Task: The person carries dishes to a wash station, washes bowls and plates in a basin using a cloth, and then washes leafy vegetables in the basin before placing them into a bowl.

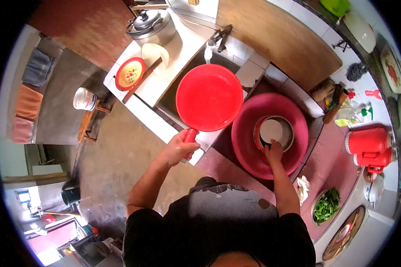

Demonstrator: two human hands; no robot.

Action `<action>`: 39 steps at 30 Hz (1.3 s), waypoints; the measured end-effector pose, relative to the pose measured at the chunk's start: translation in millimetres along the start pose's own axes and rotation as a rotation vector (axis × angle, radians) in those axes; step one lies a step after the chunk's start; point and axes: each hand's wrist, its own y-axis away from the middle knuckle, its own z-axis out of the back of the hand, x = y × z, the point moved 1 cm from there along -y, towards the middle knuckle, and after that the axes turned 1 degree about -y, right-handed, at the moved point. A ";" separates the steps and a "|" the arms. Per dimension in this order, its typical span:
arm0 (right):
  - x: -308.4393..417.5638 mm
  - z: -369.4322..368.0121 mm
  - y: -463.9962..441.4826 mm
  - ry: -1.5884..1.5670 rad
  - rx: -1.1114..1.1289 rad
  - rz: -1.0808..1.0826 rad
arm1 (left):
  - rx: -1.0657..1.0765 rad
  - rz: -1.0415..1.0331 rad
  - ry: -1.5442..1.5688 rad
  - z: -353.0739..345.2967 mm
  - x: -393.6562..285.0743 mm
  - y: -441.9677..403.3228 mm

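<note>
My left hand (181, 147) is closed round the short handle of a red water dipper (209, 97). The dipper is held over the sink (170, 95), below the tap (208, 51), and seems to have water in it. To the right stands a large pink basin (241, 153) with a smaller round enamel bowl (289, 138) inside. A pale round shape (271, 131) shows within that bowl; I cannot tell whether it is a separate dish. My right hand (274, 150) reaches into the basin, fingers closed on the bowl's near rim.
A lidded pot (151, 29) and a red-rimmed plate (130, 74) stand on the left counter. On the right ledge are greens in a bowl (326, 207), a white cloth (303, 189), red thermoses (369, 141) and a soap bottle (349, 116). A bucket (84, 99) sits on a wooden bench.
</note>
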 end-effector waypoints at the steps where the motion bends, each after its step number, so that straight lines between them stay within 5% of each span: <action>1: -4.9 1.4 0.9 -0.037 0.046 -0.005 | 0.020 0.001 -0.019 -7.5 4.6 0.1; 4: -9.9 5.5 6.3 -0.061 0.039 0.056 | 0.060 0.007 -0.042 -32.8 19.7 -4.0; 14: 18.5 22.6 -18.7 -0.026 0.313 -0.381 | 0.094 0.100 -0.436 -118.3 40.7 -26.3; 19: 35.4 22.0 -25.5 -0.494 -0.296 0.032 | -0.021 -0.173 -0.754 -133.7 89.6 -59.5; 23: 36.8 24.2 -18.4 -0.500 -0.150 -0.124 | -0.049 -0.298 -0.913 -139.1 91.8 -66.7; 30: -16.4 -43.6 -13.5 -0.312 -0.043 -0.066 | -0.287 -0.672 -1.171 -118.3 56.6 -65.0; 33: -36.2 -46.7 -7.0 -0.278 -0.011 -0.090 | -0.512 -0.729 -1.151 -88.6 33.6 -63.0; 36: -16.8 -3.3 1.8 -0.383 -0.062 -0.127 | -0.632 -0.731 -0.781 -44.1 32.5 -72.2; 39: 4.7 19.2 11.1 -0.369 -0.140 -0.128 | -0.508 -0.370 -0.635 8.3 38.4 -90.0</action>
